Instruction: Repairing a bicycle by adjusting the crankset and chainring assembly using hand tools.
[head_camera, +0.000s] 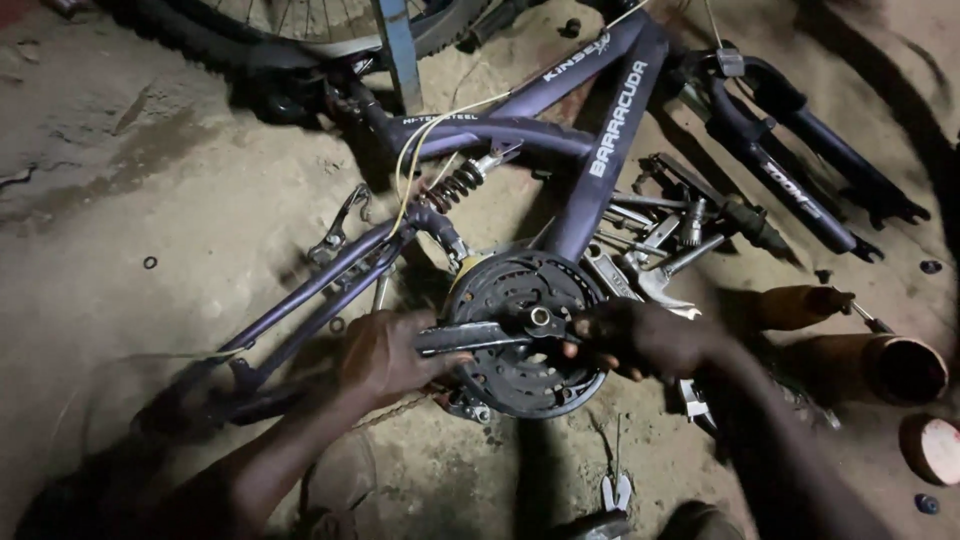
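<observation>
Both forearms enter from the bottom edge and meet at the crank arm (470, 337), a dark flat bar lying roughly level across the face of the black chainring guard (525, 335). Long axis of the crank runs left to right, slightly uphill toward the right, where its hub end with a bright bolt (540, 318) sits at the disc's centre.

Left hand (385, 352): fingers curled around the free, outer end of the crank arm, holding it. Right hand (640, 335): fingertips pinched close at the hub end, just beside the bolt; whether a small tool sits in that pinch cannot be told, too dark. Right hand is the nearer one to the bolt; left hand is out along the lever.

Disc and crank sit at the bottom bracket of a purple bicycle frame (605, 150), which lies on its side on a dirt floor (130, 200). Down tube runs up and right from the disc; rear stays (320, 290) run down and left, passing under the left wrist. Coil spring shock (455, 185) above the disc.

Beyond, right of the frame: loose heap of wrenches and metal parts (660, 245), touching one another. Detached suspension fork (800, 160) farther upper right. Wheel (300, 25) at top edge. Orange-brown cylinder (880, 365) well right of the right hand.
</observation>
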